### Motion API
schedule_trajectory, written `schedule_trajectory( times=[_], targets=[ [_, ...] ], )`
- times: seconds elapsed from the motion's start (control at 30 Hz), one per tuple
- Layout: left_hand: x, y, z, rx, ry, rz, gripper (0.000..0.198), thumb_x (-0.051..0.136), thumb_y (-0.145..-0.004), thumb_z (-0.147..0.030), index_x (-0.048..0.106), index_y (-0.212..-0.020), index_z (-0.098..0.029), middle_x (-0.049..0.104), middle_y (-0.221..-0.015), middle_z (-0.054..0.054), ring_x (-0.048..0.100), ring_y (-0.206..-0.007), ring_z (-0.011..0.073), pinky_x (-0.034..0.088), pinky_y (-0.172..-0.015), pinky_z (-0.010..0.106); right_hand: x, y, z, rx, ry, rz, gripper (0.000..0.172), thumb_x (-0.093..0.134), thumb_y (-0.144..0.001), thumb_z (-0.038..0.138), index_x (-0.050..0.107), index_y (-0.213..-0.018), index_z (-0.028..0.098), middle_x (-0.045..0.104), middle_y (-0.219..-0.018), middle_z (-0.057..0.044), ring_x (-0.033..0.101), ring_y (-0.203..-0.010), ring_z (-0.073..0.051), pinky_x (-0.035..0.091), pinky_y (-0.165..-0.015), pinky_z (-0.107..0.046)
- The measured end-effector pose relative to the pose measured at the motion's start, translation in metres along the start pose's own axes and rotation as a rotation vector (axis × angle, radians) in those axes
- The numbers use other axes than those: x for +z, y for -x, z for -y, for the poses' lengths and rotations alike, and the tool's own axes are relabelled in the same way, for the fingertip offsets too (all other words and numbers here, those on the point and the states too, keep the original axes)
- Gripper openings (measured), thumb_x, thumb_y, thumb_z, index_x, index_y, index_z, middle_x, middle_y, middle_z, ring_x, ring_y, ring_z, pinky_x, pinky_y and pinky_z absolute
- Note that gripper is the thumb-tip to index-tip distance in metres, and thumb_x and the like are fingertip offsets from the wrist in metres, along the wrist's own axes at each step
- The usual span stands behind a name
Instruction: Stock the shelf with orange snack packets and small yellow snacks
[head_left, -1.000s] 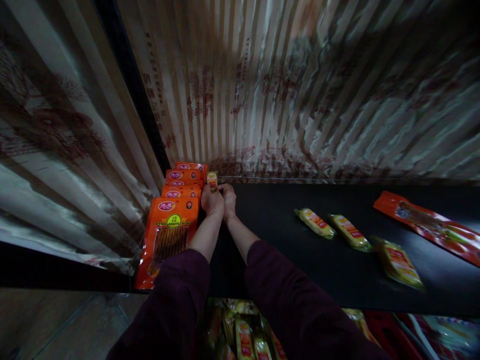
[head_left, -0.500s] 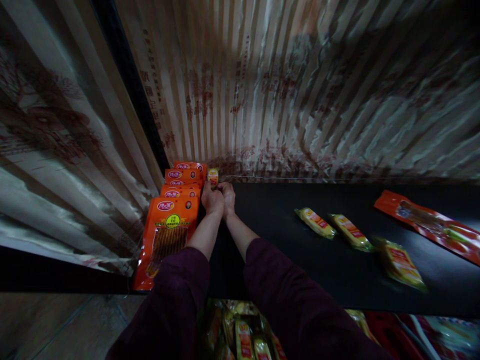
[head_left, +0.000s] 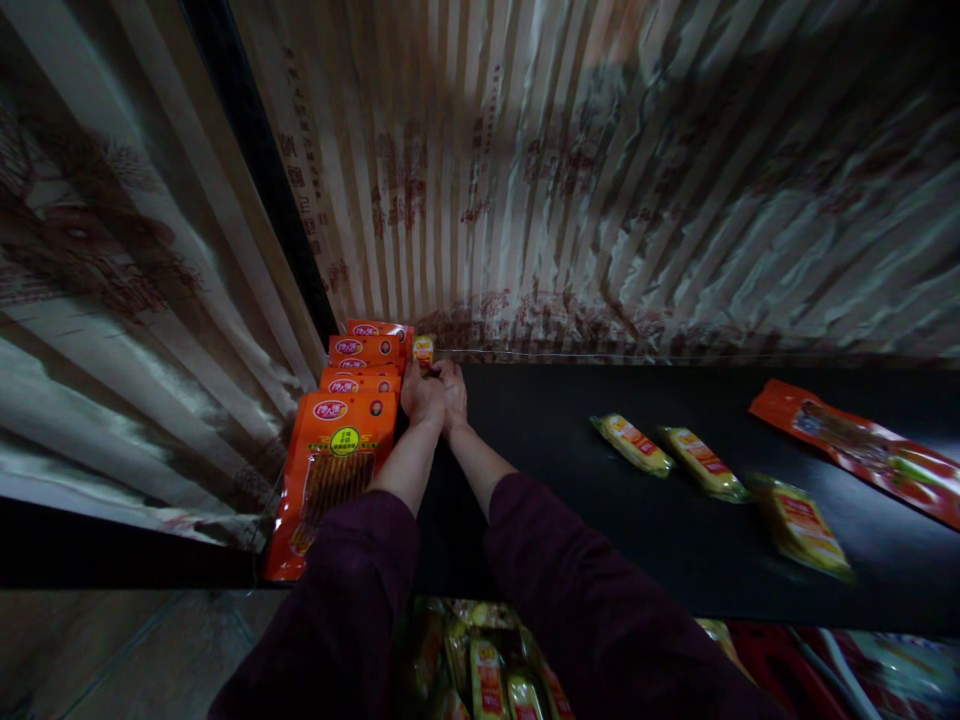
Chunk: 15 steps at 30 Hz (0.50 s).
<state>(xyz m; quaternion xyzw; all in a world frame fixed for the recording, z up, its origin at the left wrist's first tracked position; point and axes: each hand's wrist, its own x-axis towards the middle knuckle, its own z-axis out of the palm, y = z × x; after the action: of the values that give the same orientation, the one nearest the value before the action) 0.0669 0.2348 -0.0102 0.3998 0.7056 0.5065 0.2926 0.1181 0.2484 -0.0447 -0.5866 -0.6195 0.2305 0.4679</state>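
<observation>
At the back of the black shelf (head_left: 555, 540), a small yellow snack packet (head_left: 423, 351) stands upright against the curtain. My left hand (head_left: 422, 396) and my right hand (head_left: 451, 392) are close together at its lower part, both with fingers closed around it. My hands cover the packet's bottom. Just left of them, orange snack bags (head_left: 346, 430) stand in a row, one behind another, with the left hand next to the rear ones. Three more yellow packets (head_left: 634, 444) lie flat on the shelf to the right.
A long orange-red bag (head_left: 862, 445) lies at the far right of the shelf. Below the front edge sit several yellow packets (head_left: 487, 680) in a pile. A dark post (head_left: 262, 160) rises at the left corner, with printed curtain (head_left: 480, 180) behind.
The hands and the yellow packet have shifted very slightly left. The bags and the loose packets lie as before.
</observation>
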Motion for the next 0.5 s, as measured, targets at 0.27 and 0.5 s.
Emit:
schedule_trajectory(
  times=[0.27,0.5],
  targets=[
    [0.003,-0.001,0.004,0.026,-0.045,0.002,0.046,0.05,-0.073,-0.004,0.058,-0.117,-0.013,0.059,-0.126,0.014,0.052,-0.121,0.024,0.038,-0.103,0.033,0.001,0.001,0.0,0.012,0.055,-0.008,0.024,0.05,-0.069,0.009,0.052,-0.09,0.021,0.05,-0.094,-0.006,0.048,-0.088,-0.02,0.042,-0.08,-0.032],
    [0.013,-0.005,0.011,0.056,-0.004,-0.027,0.041,0.05,-0.074,-0.003,0.061,-0.109,-0.02,0.065,-0.11,0.007,0.054,-0.116,0.023,0.041,-0.1,0.035,-0.001,0.003,0.0,-0.023,-0.014,-0.038,0.027,0.055,-0.071,0.012,0.054,-0.097,0.022,0.05,-0.099,-0.006,0.05,-0.091,-0.02,0.043,-0.084,-0.034]
  ],
)
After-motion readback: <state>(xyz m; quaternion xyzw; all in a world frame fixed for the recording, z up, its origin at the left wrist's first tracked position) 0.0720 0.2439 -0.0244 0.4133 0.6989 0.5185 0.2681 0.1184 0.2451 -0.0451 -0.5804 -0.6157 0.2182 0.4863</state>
